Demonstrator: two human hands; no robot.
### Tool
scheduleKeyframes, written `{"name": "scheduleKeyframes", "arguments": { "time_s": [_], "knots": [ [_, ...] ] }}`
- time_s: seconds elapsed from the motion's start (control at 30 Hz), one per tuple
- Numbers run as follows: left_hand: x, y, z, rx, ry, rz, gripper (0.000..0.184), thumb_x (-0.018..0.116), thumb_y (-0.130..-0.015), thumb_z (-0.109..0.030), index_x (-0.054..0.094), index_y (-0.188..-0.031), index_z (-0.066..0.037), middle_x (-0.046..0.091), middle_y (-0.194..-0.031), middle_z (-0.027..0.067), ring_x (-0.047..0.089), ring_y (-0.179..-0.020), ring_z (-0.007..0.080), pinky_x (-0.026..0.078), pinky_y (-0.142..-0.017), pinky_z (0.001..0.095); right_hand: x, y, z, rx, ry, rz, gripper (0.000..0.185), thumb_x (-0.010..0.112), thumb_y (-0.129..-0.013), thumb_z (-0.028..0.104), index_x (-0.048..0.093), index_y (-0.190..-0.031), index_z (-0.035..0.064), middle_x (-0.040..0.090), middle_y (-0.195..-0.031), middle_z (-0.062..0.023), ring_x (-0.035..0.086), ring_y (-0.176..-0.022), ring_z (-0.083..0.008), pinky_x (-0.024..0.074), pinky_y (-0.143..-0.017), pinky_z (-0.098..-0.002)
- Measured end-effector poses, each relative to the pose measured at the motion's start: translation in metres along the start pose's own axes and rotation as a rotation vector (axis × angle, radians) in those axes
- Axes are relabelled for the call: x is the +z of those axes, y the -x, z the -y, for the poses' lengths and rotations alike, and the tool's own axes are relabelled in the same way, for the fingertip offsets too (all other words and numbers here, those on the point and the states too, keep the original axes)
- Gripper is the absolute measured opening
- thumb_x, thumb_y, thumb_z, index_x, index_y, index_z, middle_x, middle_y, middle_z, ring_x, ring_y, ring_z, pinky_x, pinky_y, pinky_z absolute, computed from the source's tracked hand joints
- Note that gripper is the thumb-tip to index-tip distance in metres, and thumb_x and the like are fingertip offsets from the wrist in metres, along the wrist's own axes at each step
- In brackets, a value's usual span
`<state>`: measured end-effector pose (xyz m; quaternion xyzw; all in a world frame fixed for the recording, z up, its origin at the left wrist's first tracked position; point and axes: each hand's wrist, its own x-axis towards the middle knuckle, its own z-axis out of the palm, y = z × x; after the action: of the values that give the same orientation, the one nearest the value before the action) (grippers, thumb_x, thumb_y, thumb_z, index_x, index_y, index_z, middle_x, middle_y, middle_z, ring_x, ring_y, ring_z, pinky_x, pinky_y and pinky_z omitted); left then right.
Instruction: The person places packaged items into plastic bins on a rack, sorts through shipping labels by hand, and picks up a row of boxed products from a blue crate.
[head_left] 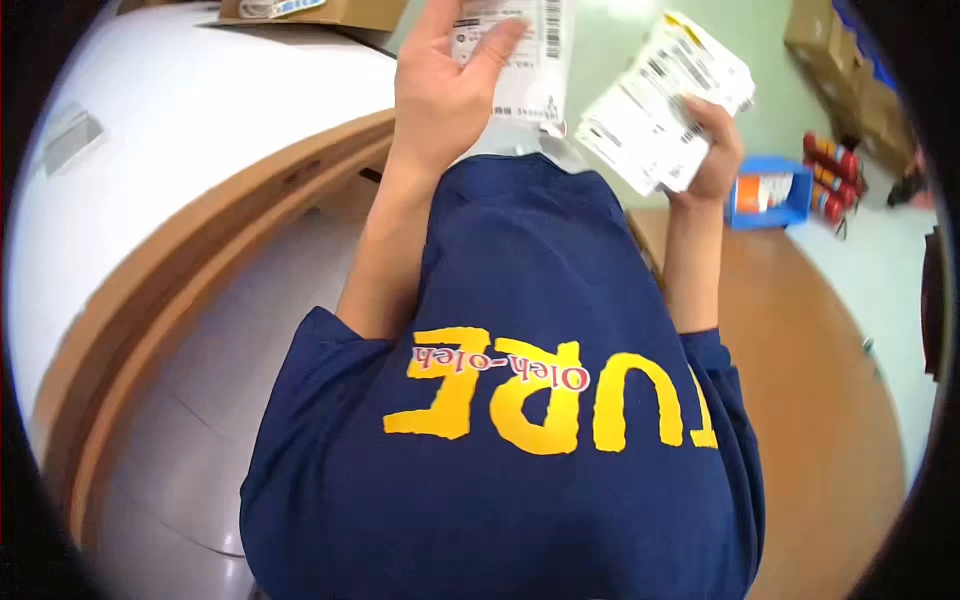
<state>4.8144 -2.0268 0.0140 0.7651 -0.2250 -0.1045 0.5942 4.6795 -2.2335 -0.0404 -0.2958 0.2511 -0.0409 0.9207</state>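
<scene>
At the top centre, my left hand (pixel 450 95) is closed on a clear plastic package (pixel 535 75) that bears a white printed label with a barcode. The thumb lies across the label, and the other fingers are partly cut off by the frame's top edge. To the right, my right hand (pixel 717 150) grips a fanned stack of white printed labels (pixel 650 115), thumb on top and fingers underneath. A yellow strip shows at the stack's upper corner. The package and the stack are apart.
A white tabletop (pixel 270 110) with a brown wooden edge curves along the left. At the top left stands a cardboard box (pixel 350 14). To the right are a blue bin (pixel 800 195), several red objects (pixel 835 175) and cardboard boxes (pixel 850 85).
</scene>
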Motion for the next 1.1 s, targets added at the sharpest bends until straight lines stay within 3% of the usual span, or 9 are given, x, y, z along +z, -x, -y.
{"name": "scheduleKeyframes", "arguments": {
  "time_s": [0.13,0.2,0.23,0.3,0.47,0.73,0.83,0.97,1.1],
  "knots": [
    [0.039,0.033,-0.042,-0.047,0.671,-0.307,0.026,0.060,-0.090,-0.010,0.065,-0.111,0.004,0.067,-0.104,0.0177,0.064,-0.094,0.0292,0.052,-0.079,0.0350,0.011,0.043,0.030,0.006,-0.038,0.055,0.064,0.053,-0.086,0.016,0.035,-0.144,-0.0043,0.056,-0.131,-0.0251,0.063,-0.110,-0.0350,0.0544,-0.090,-0.0419],
    [0.028,-0.015,-0.023,-0.276,0.628,0.067,0.054,0.066,-0.089,-0.019,0.046,-0.137,-0.005,0.059,-0.109,0.0167,0.061,-0.087,0.0285,0.052,-0.079,0.0366,0.027,-0.022,0.042,0.039,-0.030,0.042,0.063,0.053,-0.086,0.016,0.036,-0.144,-0.0034,0.057,-0.130,-0.0245,0.063,-0.109,-0.0349,0.0545,-0.089,-0.0419],
    [0.037,-0.040,-0.005,-0.278,0.649,0.065,0.054,0.066,-0.089,-0.019,0.046,-0.137,-0.005,0.059,-0.109,0.0167,0.061,-0.087,0.0285,0.052,-0.079,0.0366,0.032,-0.049,0.046,0.053,-0.035,0.019,0.062,0.053,-0.087,0.015,0.037,-0.143,-0.0025,0.058,-0.129,-0.0239,0.064,-0.109,-0.0348,0.0546,-0.089,-0.0419],
    [0.073,-0.088,0.017,0.098,-0.196,0.245,0.065,0.061,-0.093,-0.016,0.029,-0.149,-0.008,0.044,-0.138,0.0199,0.047,-0.124,0.0313,0.039,-0.105,0.0396,0.040,-0.085,0.064,0.052,-0.058,-0.038,0.059,0.052,-0.087,0.013,0.039,-0.143,-0.0007,0.059,-0.127,-0.0227,0.064,-0.107,-0.0346,0.0549,-0.088,-0.0420],
    [0.098,-0.228,0.017,0.107,0.038,0.379,0.062,0.057,-0.095,-0.019,0.031,-0.149,-0.006,0.023,-0.151,0.0178,0.025,-0.139,0.0344,0.025,-0.114,0.0440,0.073,-0.174,0.126,-0.016,-0.164,-0.064,0.061,0.053,-0.087,0.014,0.037,-0.144,0.0000,0.055,-0.133,-0.0227,0.062,-0.112,-0.0334,0.0539,-0.091,-0.0428],
    [0.061,-0.443,0.065,0.082,-0.033,0.325,0.058,0.054,-0.096,-0.032,0.036,-0.146,-0.005,0.027,-0.147,0.0165,0.034,-0.131,0.0347,0.033,-0.107,0.0448,0.134,-0.388,0.194,0.028,-0.074,0.022,0.068,0.051,-0.087,0.020,0.029,-0.150,0.0065,0.051,-0.138,-0.0187,0.056,-0.120,-0.0369,0.0474,-0.100,-0.0495],
    [0.050,-0.514,0.079,-0.238,0.439,0.111,0.051,0.050,-0.100,-0.032,0.041,-0.143,-0.006,0.034,-0.146,0.0134,0.041,-0.128,0.0285,0.038,-0.104,0.0409,0.173,-0.478,0.225,0.006,-0.158,0.101,0.079,0.055,-0.083,0.018,0.020,-0.154,0.0150,0.048,-0.139,-0.0210,0.053,-0.121,-0.0417,0.0459,-0.100,-0.0533],
    [0.008,-0.617,0.090,-0.659,1.311,0.033,0.045,0.045,-0.102,-0.029,0.042,-0.141,-0.008,0.044,-0.140,0.0097,0.049,-0.121,0.0216,0.041,-0.101,0.0354,0.253,-0.600,0.257,-0.294,0.072,0.247,0.096,0.066,-0.075,0.010,0.014,-0.154,0.0182,0.047,-0.136,-0.0214,0.055,-0.119,-0.0343,0.0474,-0.098,-0.0471],
    [-0.049,-0.712,0.082,-0.537,1.413,-0.158,0.042,0.042,-0.104,-0.026,0.041,-0.142,-0.009,0.049,-0.136,0.0083,0.052,-0.117,0.0177,0.043,-0.098,0.0319,0.330,-0.703,0.257,-0.378,0.430,0.302,0.102,0.072,-0.068,0.005,0.016,-0.152,0.0170,0.048,-0.134,-0.0214,0.054,-0.118,-0.0343,0.0469,-0.098,-0.0466]
  ]
}}
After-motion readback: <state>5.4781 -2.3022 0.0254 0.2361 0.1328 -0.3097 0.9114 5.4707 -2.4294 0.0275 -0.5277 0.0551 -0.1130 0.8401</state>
